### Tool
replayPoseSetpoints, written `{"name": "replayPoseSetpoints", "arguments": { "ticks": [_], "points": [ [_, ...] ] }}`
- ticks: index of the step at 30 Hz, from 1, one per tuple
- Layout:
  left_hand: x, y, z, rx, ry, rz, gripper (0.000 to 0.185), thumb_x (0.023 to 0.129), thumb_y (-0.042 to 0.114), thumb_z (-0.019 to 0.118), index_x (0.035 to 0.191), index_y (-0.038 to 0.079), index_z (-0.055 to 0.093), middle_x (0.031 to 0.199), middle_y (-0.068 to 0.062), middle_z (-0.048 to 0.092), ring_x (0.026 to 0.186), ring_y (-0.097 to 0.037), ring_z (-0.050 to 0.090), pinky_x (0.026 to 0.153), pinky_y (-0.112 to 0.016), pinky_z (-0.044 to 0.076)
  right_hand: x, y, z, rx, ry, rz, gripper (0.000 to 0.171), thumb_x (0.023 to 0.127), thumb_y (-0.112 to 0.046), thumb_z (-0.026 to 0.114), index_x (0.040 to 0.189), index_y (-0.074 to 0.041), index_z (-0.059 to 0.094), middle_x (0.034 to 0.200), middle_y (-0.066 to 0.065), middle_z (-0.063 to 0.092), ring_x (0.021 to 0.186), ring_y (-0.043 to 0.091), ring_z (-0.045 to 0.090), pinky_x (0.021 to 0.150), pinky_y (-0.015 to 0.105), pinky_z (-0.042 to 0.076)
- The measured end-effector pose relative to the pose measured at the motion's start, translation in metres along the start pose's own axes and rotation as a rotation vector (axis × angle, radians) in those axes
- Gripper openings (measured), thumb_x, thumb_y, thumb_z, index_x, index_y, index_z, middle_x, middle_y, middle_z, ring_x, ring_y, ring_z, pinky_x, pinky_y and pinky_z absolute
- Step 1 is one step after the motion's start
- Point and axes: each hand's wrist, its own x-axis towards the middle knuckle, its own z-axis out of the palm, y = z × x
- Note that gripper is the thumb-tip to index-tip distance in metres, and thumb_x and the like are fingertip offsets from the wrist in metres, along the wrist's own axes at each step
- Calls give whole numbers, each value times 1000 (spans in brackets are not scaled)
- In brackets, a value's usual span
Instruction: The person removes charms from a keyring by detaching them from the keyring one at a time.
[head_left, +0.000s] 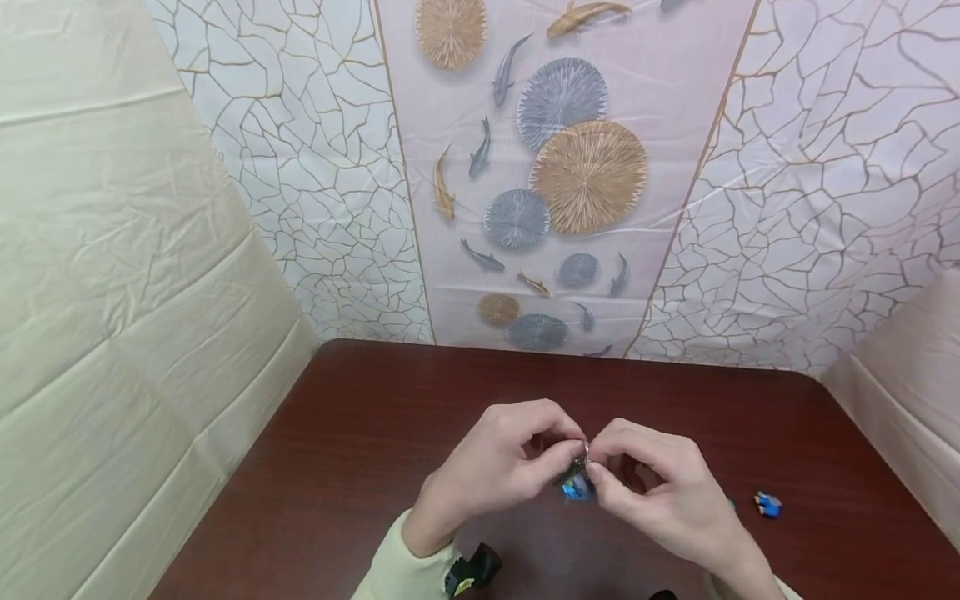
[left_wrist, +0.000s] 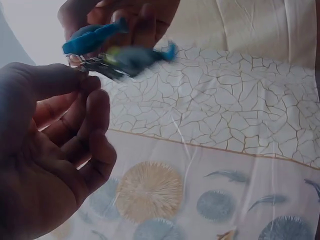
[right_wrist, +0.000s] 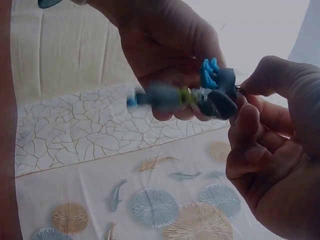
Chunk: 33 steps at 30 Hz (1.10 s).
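Observation:
Close together over the table, my left hand [head_left: 510, 458] and right hand [head_left: 667, 487] meet at the fingertips. Between them is a small silver key ring [head_left: 587, 451], which thumb and forefinger of each hand pinch. From the ring dangle short metal chains [left_wrist: 102, 66] with small charms. One is a bright blue figurine [left_wrist: 95, 38]; another, dark grey with a blue tip [right_wrist: 160, 98], is blurred by motion. Fingertips partly hide the ring in both wrist views. The other fingers of both hands curl loosely below the pinch.
A small blue-and-white figurine [head_left: 767, 503] lies on the dark red-brown table [head_left: 360, 433], right of my right hand. A teal bit [head_left: 731, 503] peeks out behind that hand. Patterned cloth [head_left: 345, 167] hangs behind the table, and pale fabric [head_left: 150, 333] lines the left side.

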Motion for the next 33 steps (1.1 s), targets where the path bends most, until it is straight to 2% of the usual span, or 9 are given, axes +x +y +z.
{"name": "replayPoseSetpoints", "arguments": {
  "ticks": [4,9,11,14,18,23,29,33],
  "points": [
    [-1,0,0,20,18,13,12,89,5,63,85,17,62,71,11,62,63,10,48,58,-5,45,-1,-2,1,11,-8,26,27,77,21,63,88,-4,62,77,0,56,65,4,49,49,14,39],
    [-2,0,1,-18,-6,-41,12,88,7,63,82,18,61,66,12,64,58,13,46,52,-6,43,-1,-3,3,17,-9,34,27,78,21,63,89,-3,62,77,1,56,65,5,49,49,14,40],
    [-2,-1,1,-27,-21,-54,12,90,8,62,83,18,61,66,12,63,57,13,46,51,-6,43,0,-4,3,19,-8,26,26,77,21,63,89,-3,61,77,1,55,65,5,49,49,14,40],
    [-1,0,0,-35,-27,-58,10,91,8,62,89,17,62,72,11,63,63,11,49,56,-7,45,1,-4,3,9,1,24,26,78,21,62,88,-3,61,77,1,55,65,4,49,49,13,40],
    [1,-1,1,-47,8,-12,10,91,6,65,97,14,63,84,7,63,75,6,54,67,-7,50,0,-4,1,-14,18,34,26,77,21,63,87,-3,61,77,1,56,64,4,49,48,13,39],
    [2,-2,1,-10,39,55,9,91,7,67,98,13,65,90,7,62,80,3,55,72,-7,49,-1,-3,1,-12,23,43,28,75,22,63,87,-2,62,77,2,57,63,4,50,47,14,39],
    [2,-2,0,77,32,109,10,91,8,66,100,14,66,93,8,62,86,2,56,78,-9,49,-2,-2,0,-20,13,47,31,74,23,64,89,-4,64,78,0,58,65,3,51,49,14,39],
    [1,-2,0,97,31,112,9,91,6,65,97,14,65,92,8,62,85,2,56,77,-8,48,-3,-2,0,-17,9,48,32,74,23,64,90,-5,65,78,0,58,66,3,52,50,14,40]
  ]
}}
